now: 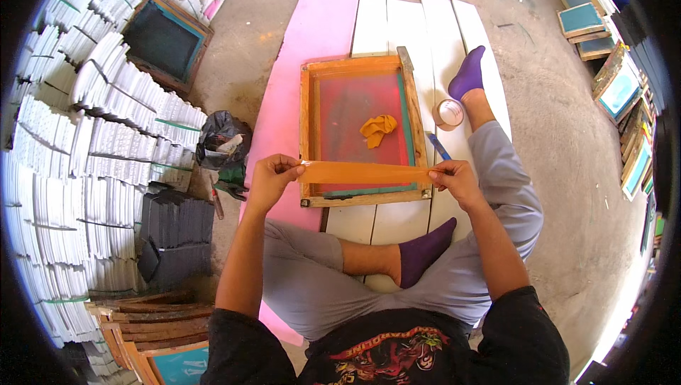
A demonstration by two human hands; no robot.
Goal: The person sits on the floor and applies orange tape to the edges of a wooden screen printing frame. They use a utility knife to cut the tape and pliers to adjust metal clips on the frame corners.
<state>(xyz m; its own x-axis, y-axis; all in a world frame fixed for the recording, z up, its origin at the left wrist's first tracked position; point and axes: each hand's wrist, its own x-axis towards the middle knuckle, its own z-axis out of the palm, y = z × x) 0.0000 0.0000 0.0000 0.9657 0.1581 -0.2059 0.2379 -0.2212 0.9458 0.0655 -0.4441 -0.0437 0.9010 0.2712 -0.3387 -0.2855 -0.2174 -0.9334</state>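
A strip of brown packing tape (362,173) is stretched level between my two hands, over the near part of a wooden screen-printing frame (307,112). My left hand (273,178) pinches one end by the frame's left side. At the right side, my right hand (456,181) pinches the other end. Whether the tape touches the mesh, I cannot tell. On the reddish mesh (347,112) lies a crumpled orange-yellow cloth (379,130). A blue cutter or pen (439,147) rests just right of the frame, below a tape roll (450,113).
The frame lies on white planks (371,23) and a pink board (323,20), where I sit with legs folded around it. Tied stacks of white sheets (117,140) and a black bag (223,140) stand left. More screen frames (582,18) lean at the far right.
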